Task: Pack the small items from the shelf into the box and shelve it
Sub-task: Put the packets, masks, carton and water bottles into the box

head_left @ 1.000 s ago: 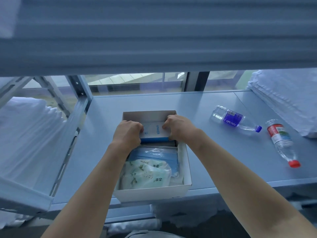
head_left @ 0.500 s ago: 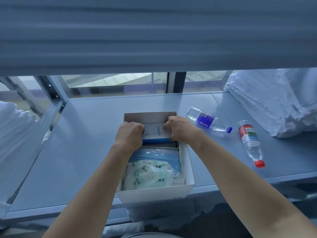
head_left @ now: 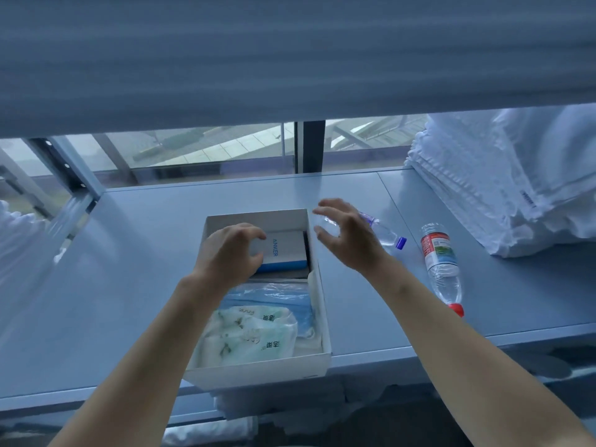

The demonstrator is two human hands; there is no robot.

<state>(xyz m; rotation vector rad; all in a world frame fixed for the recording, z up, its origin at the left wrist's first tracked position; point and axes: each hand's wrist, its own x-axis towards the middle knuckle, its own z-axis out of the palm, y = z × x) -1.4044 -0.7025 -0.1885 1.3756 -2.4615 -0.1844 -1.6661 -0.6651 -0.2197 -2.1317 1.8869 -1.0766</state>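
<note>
The box [head_left: 317, 287] lies on the shelf [head_left: 135, 285], long axis running away from the person; left hand [head_left: 230, 253] curls round the Anker pack [head_left: 283, 251] inside, right hand [head_left: 346, 235] hovers spread.

One camera only, worn on the person's head, looking forward and steeply down onto the shelf [head_left: 135, 285] from close above. The upper shelf's underside [head_left: 290, 59] fills the top of the view; both forearms reach in from the bottom edge. Beyond the shelf's back edge shows a window [head_left: 209, 150].
</note>
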